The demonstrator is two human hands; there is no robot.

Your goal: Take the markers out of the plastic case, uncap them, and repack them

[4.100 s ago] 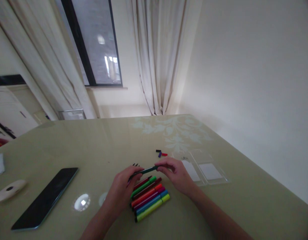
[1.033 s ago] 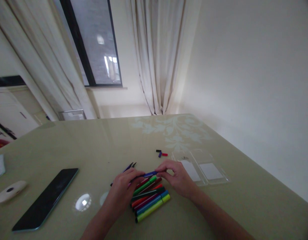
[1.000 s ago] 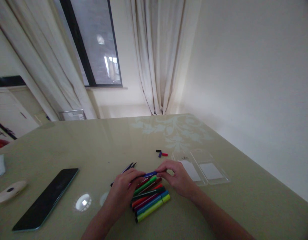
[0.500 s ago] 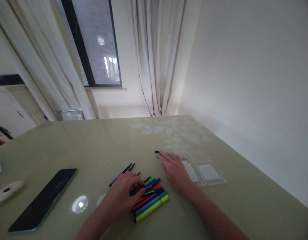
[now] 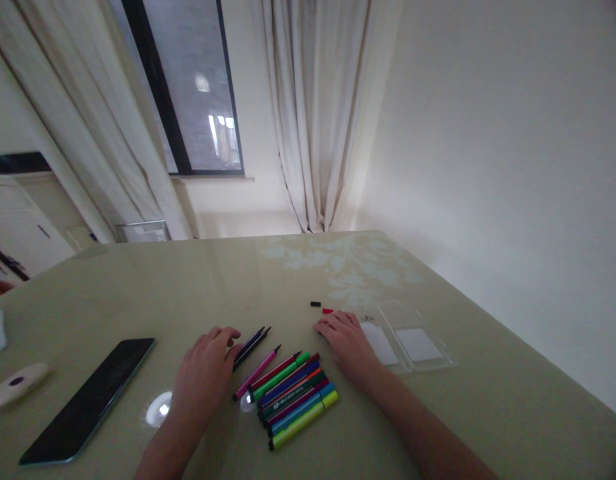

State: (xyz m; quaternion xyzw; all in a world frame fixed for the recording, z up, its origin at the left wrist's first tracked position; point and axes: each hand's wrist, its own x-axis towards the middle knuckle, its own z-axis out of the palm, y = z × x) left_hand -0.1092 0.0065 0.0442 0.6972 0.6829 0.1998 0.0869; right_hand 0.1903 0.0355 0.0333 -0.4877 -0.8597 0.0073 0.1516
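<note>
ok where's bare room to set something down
The glossy olive table is bare beyond the flat black device and, right of the right forearm, this side of the clear plastic case. Multicoloured felt-tip markers crowd the middle.

No legible text found. White lettering along the barrel of the dark green marker (image 5: 299, 393), near side at centre, is too small to read. Dark characters on the clear plastic case (image 5: 401, 345), right, are likewise unreadable.

Felt-tip pens (image 5: 294, 397): smooth plastic. Small black cap (image 5: 315, 304): opaque plastic. Tabletop (image 5: 198, 287): smooth, glossy, reflective. Case (image 5: 399, 347): clear plastic. Tablet (image 5: 88, 403): smooth, glossy. Curtain (image 5: 321, 113): matt cloth. Wall (image 5: 498, 167): matt.
</note>
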